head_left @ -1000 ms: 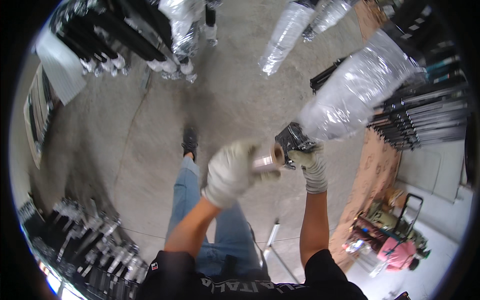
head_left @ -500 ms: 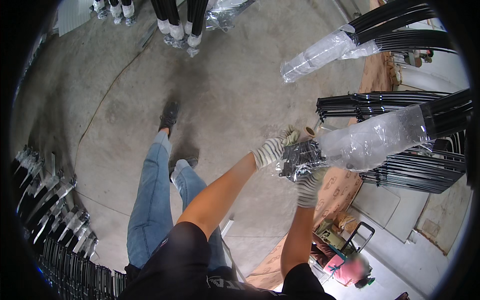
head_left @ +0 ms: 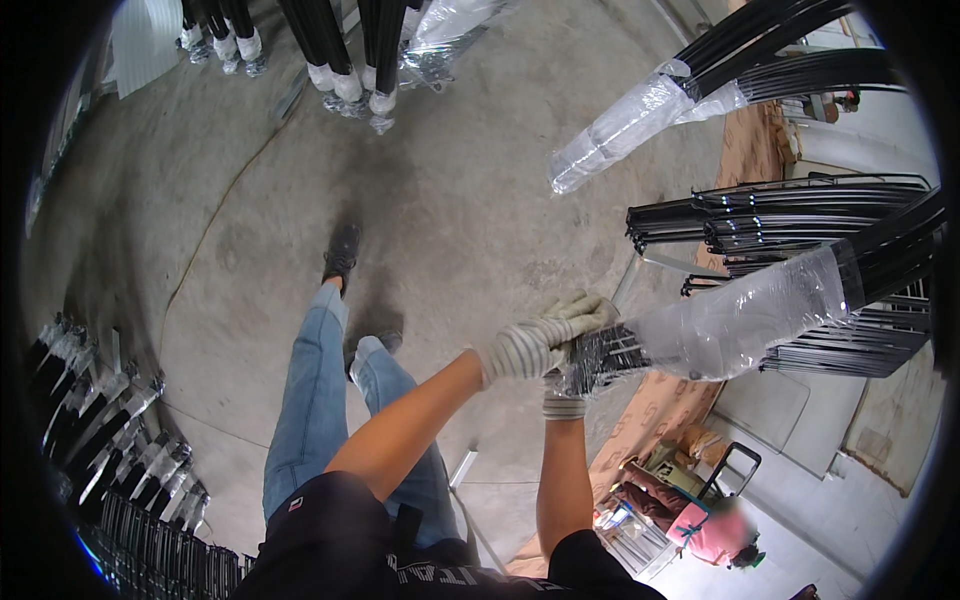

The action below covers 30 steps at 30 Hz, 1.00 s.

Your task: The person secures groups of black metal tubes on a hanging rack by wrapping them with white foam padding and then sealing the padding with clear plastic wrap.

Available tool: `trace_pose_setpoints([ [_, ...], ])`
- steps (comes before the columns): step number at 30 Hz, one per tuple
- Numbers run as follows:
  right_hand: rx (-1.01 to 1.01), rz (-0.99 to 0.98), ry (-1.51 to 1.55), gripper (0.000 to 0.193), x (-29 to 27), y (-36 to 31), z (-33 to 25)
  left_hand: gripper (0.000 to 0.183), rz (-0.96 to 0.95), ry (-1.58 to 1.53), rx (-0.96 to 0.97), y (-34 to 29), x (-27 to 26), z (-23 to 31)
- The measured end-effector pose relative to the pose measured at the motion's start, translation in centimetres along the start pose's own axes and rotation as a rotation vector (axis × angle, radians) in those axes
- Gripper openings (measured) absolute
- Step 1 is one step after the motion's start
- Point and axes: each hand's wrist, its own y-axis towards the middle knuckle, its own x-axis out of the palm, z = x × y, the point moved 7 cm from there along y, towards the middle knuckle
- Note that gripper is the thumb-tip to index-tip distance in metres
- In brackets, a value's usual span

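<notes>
A bundle of black metal tubes has its end wrapped in clear plastic film (head_left: 745,310); it reaches in from the right, and dark parts (head_left: 608,355) show through the film at its tip. My left hand (head_left: 548,335), in a striped knitted work glove, grips the upper side of this tip, fingers bent over it. Just below, my right hand (head_left: 564,402), gloved alike, is at the underside of the tip. Its fingers are mostly hidden behind the bundle and my left hand, so I cannot tell what they hold.
Another film-wrapped tube bundle (head_left: 625,125) juts in at the upper right. Bare black frames (head_left: 790,220) are stacked at the right. More wrapped tube ends (head_left: 345,85) stand at the top, others (head_left: 120,420) at lower left. A person in pink (head_left: 705,530) is at lower right.
My left hand has shifted left and down over the bundle's tip. My right hand has moved left and down beneath it. A brown cardboard core seen beside the tip earlier is now out of sight.
</notes>
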Motion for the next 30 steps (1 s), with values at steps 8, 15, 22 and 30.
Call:
trace_pose_setpoints([
  [8,0.259,0.376,0.663,0.049,-1.1,-3.1,-0.2,0.064,0.166,-0.136,-0.226,0.3,3.2,3.2],
  [15,0.394,0.476,1.194,0.058,-1.9,-1.9,1.8,0.032,0.540,-1.151,-0.647,1.3,6.5,-0.6],
  [22,0.297,0.411,1.240,0.067,-4.5,-5.0,5.4,0.062,0.293,-0.642,-0.738,1.0,2.8,1.7],
  [30,0.565,0.232,0.928,0.063,-6.2,-4.4,-6.4,0.079,0.171,-0.690,-1.050,0.0,3.5,0.5],
])
